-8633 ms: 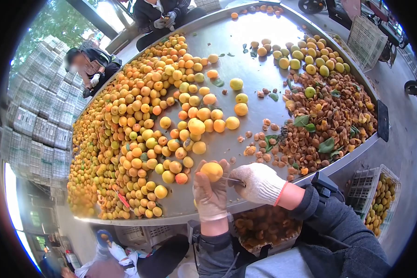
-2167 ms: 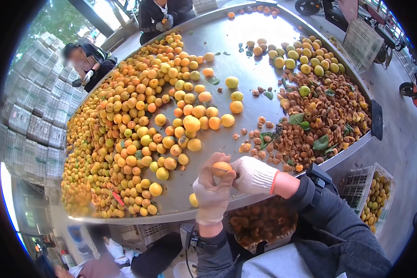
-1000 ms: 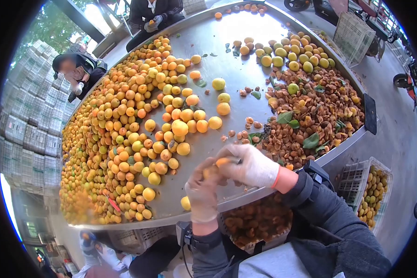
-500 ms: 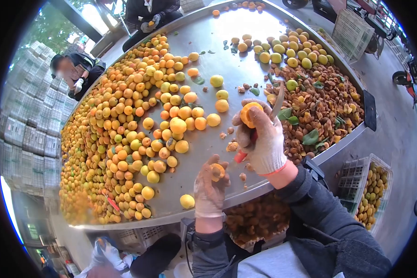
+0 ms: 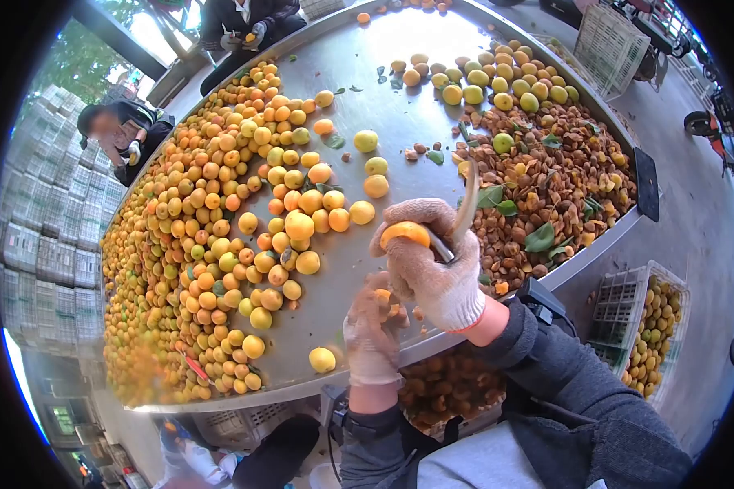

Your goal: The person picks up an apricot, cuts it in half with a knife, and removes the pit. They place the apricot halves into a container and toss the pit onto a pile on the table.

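My gloved right hand (image 5: 436,273) is closed around a curved knife (image 5: 467,200), its blade pointing up and away from me. The same hand pinches a cut apricot half (image 5: 405,235) between thumb and fingers. Just below and to its left is my gloved left hand (image 5: 371,338), smeared by motion, with an orange apricot piece (image 5: 382,295) at its fingertips. Both hands are over the near edge of the metal table (image 5: 334,269). Whole apricots (image 5: 300,226) lie to the left of them, and a single yellow apricot (image 5: 322,359) sits beside my left wrist.
A heap of brown pits and scraps (image 5: 538,183) covers the table's right side, with greenish apricots (image 5: 530,81) behind it. Below the near edge is a container of apricot pieces (image 5: 448,383). A crate of fruit (image 5: 652,326) stands right. Co-workers (image 5: 122,134) sit along the far-left side.
My right hand has moved left and toward me, closer to my left hand, and the knife has turned with it. The left hand's fingers have blurred. The whole view has shifted slightly.
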Action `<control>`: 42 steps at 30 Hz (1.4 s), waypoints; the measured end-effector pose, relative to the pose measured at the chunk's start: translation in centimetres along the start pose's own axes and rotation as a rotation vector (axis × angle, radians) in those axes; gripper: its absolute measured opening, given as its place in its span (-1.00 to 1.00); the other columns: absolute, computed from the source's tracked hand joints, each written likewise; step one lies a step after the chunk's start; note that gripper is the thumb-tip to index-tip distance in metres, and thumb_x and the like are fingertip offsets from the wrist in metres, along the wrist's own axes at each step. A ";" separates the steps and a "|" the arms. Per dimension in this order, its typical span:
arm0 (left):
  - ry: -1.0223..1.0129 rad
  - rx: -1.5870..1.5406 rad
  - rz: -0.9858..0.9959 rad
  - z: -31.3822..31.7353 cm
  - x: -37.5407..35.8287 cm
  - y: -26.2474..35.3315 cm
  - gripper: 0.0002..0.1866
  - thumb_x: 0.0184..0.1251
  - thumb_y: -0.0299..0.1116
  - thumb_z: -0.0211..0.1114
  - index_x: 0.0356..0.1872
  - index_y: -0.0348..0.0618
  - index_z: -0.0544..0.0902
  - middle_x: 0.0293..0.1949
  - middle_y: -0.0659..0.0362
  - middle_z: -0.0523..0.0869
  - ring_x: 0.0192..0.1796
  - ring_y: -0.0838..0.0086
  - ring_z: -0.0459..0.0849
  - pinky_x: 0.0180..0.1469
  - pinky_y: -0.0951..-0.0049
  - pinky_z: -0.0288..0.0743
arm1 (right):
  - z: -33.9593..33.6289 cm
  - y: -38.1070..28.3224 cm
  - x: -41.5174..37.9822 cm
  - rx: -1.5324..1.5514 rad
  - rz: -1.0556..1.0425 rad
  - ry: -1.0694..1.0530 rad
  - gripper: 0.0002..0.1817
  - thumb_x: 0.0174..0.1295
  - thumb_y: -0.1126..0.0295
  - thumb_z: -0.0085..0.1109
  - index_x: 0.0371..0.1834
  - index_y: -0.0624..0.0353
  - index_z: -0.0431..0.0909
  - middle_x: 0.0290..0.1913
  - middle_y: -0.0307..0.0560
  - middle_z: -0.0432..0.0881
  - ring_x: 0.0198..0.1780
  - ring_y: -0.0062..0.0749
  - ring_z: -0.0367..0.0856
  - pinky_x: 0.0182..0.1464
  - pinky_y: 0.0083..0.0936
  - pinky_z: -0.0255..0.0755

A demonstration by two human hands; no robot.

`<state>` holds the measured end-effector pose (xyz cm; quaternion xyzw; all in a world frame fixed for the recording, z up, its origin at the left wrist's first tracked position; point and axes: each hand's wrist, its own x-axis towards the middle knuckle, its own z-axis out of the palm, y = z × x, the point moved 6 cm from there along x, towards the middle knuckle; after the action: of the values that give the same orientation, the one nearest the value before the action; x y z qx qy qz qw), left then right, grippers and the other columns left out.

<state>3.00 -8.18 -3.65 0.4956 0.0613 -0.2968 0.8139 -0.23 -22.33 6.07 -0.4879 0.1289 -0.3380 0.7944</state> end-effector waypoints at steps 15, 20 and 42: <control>0.132 0.011 -0.010 -0.5 0.4 -1.9 -0.72 0.40 -0.22 0.12 -0.06 -0.21 0.54 -0.42 0.18 0.60 -0.47 0.52 0.56 -0.53 0.58 0.42 | -0.1 2.7 1.2 0.050 0.085 0.116 -0.79 0.28 0.47 0.12 -0.03 0.23 0.51 -0.40 -0.08 0.67 -0.62 -0.69 0.44 -0.60 -0.78 0.27; 0.123 -0.157 -0.228 1.2 -0.4 -1.2 -0.65 0.45 -0.08 0.02 -0.05 -0.17 0.51 -0.54 0.25 0.51 -0.69 0.65 0.36 -0.69 0.70 0.20 | -1.8 6.4 2.0 0.290 0.233 0.342 -0.79 0.24 0.48 0.17 -0.06 0.18 0.52 -0.43 -0.16 0.64 -0.63 -0.74 0.37 -0.62 -0.77 0.20; -0.245 -0.360 0.063 -0.1 1.3 1.3 -0.48 0.50 -0.11 0.01 0.33 -0.21 0.30 0.14 0.02 0.49 0.12 0.23 0.55 0.18 0.25 0.52 | 0.7 4.4 -0.5 -0.527 0.191 -0.392 -0.72 0.20 0.36 0.28 -0.06 0.23 0.58 -0.22 -0.14 0.65 -0.26 -0.60 0.62 -0.19 -0.61 0.52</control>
<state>4.79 -8.17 -3.21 0.3041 -0.0015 -0.3133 0.8996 1.65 -20.20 2.54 -0.7179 0.1017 -0.1170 0.6786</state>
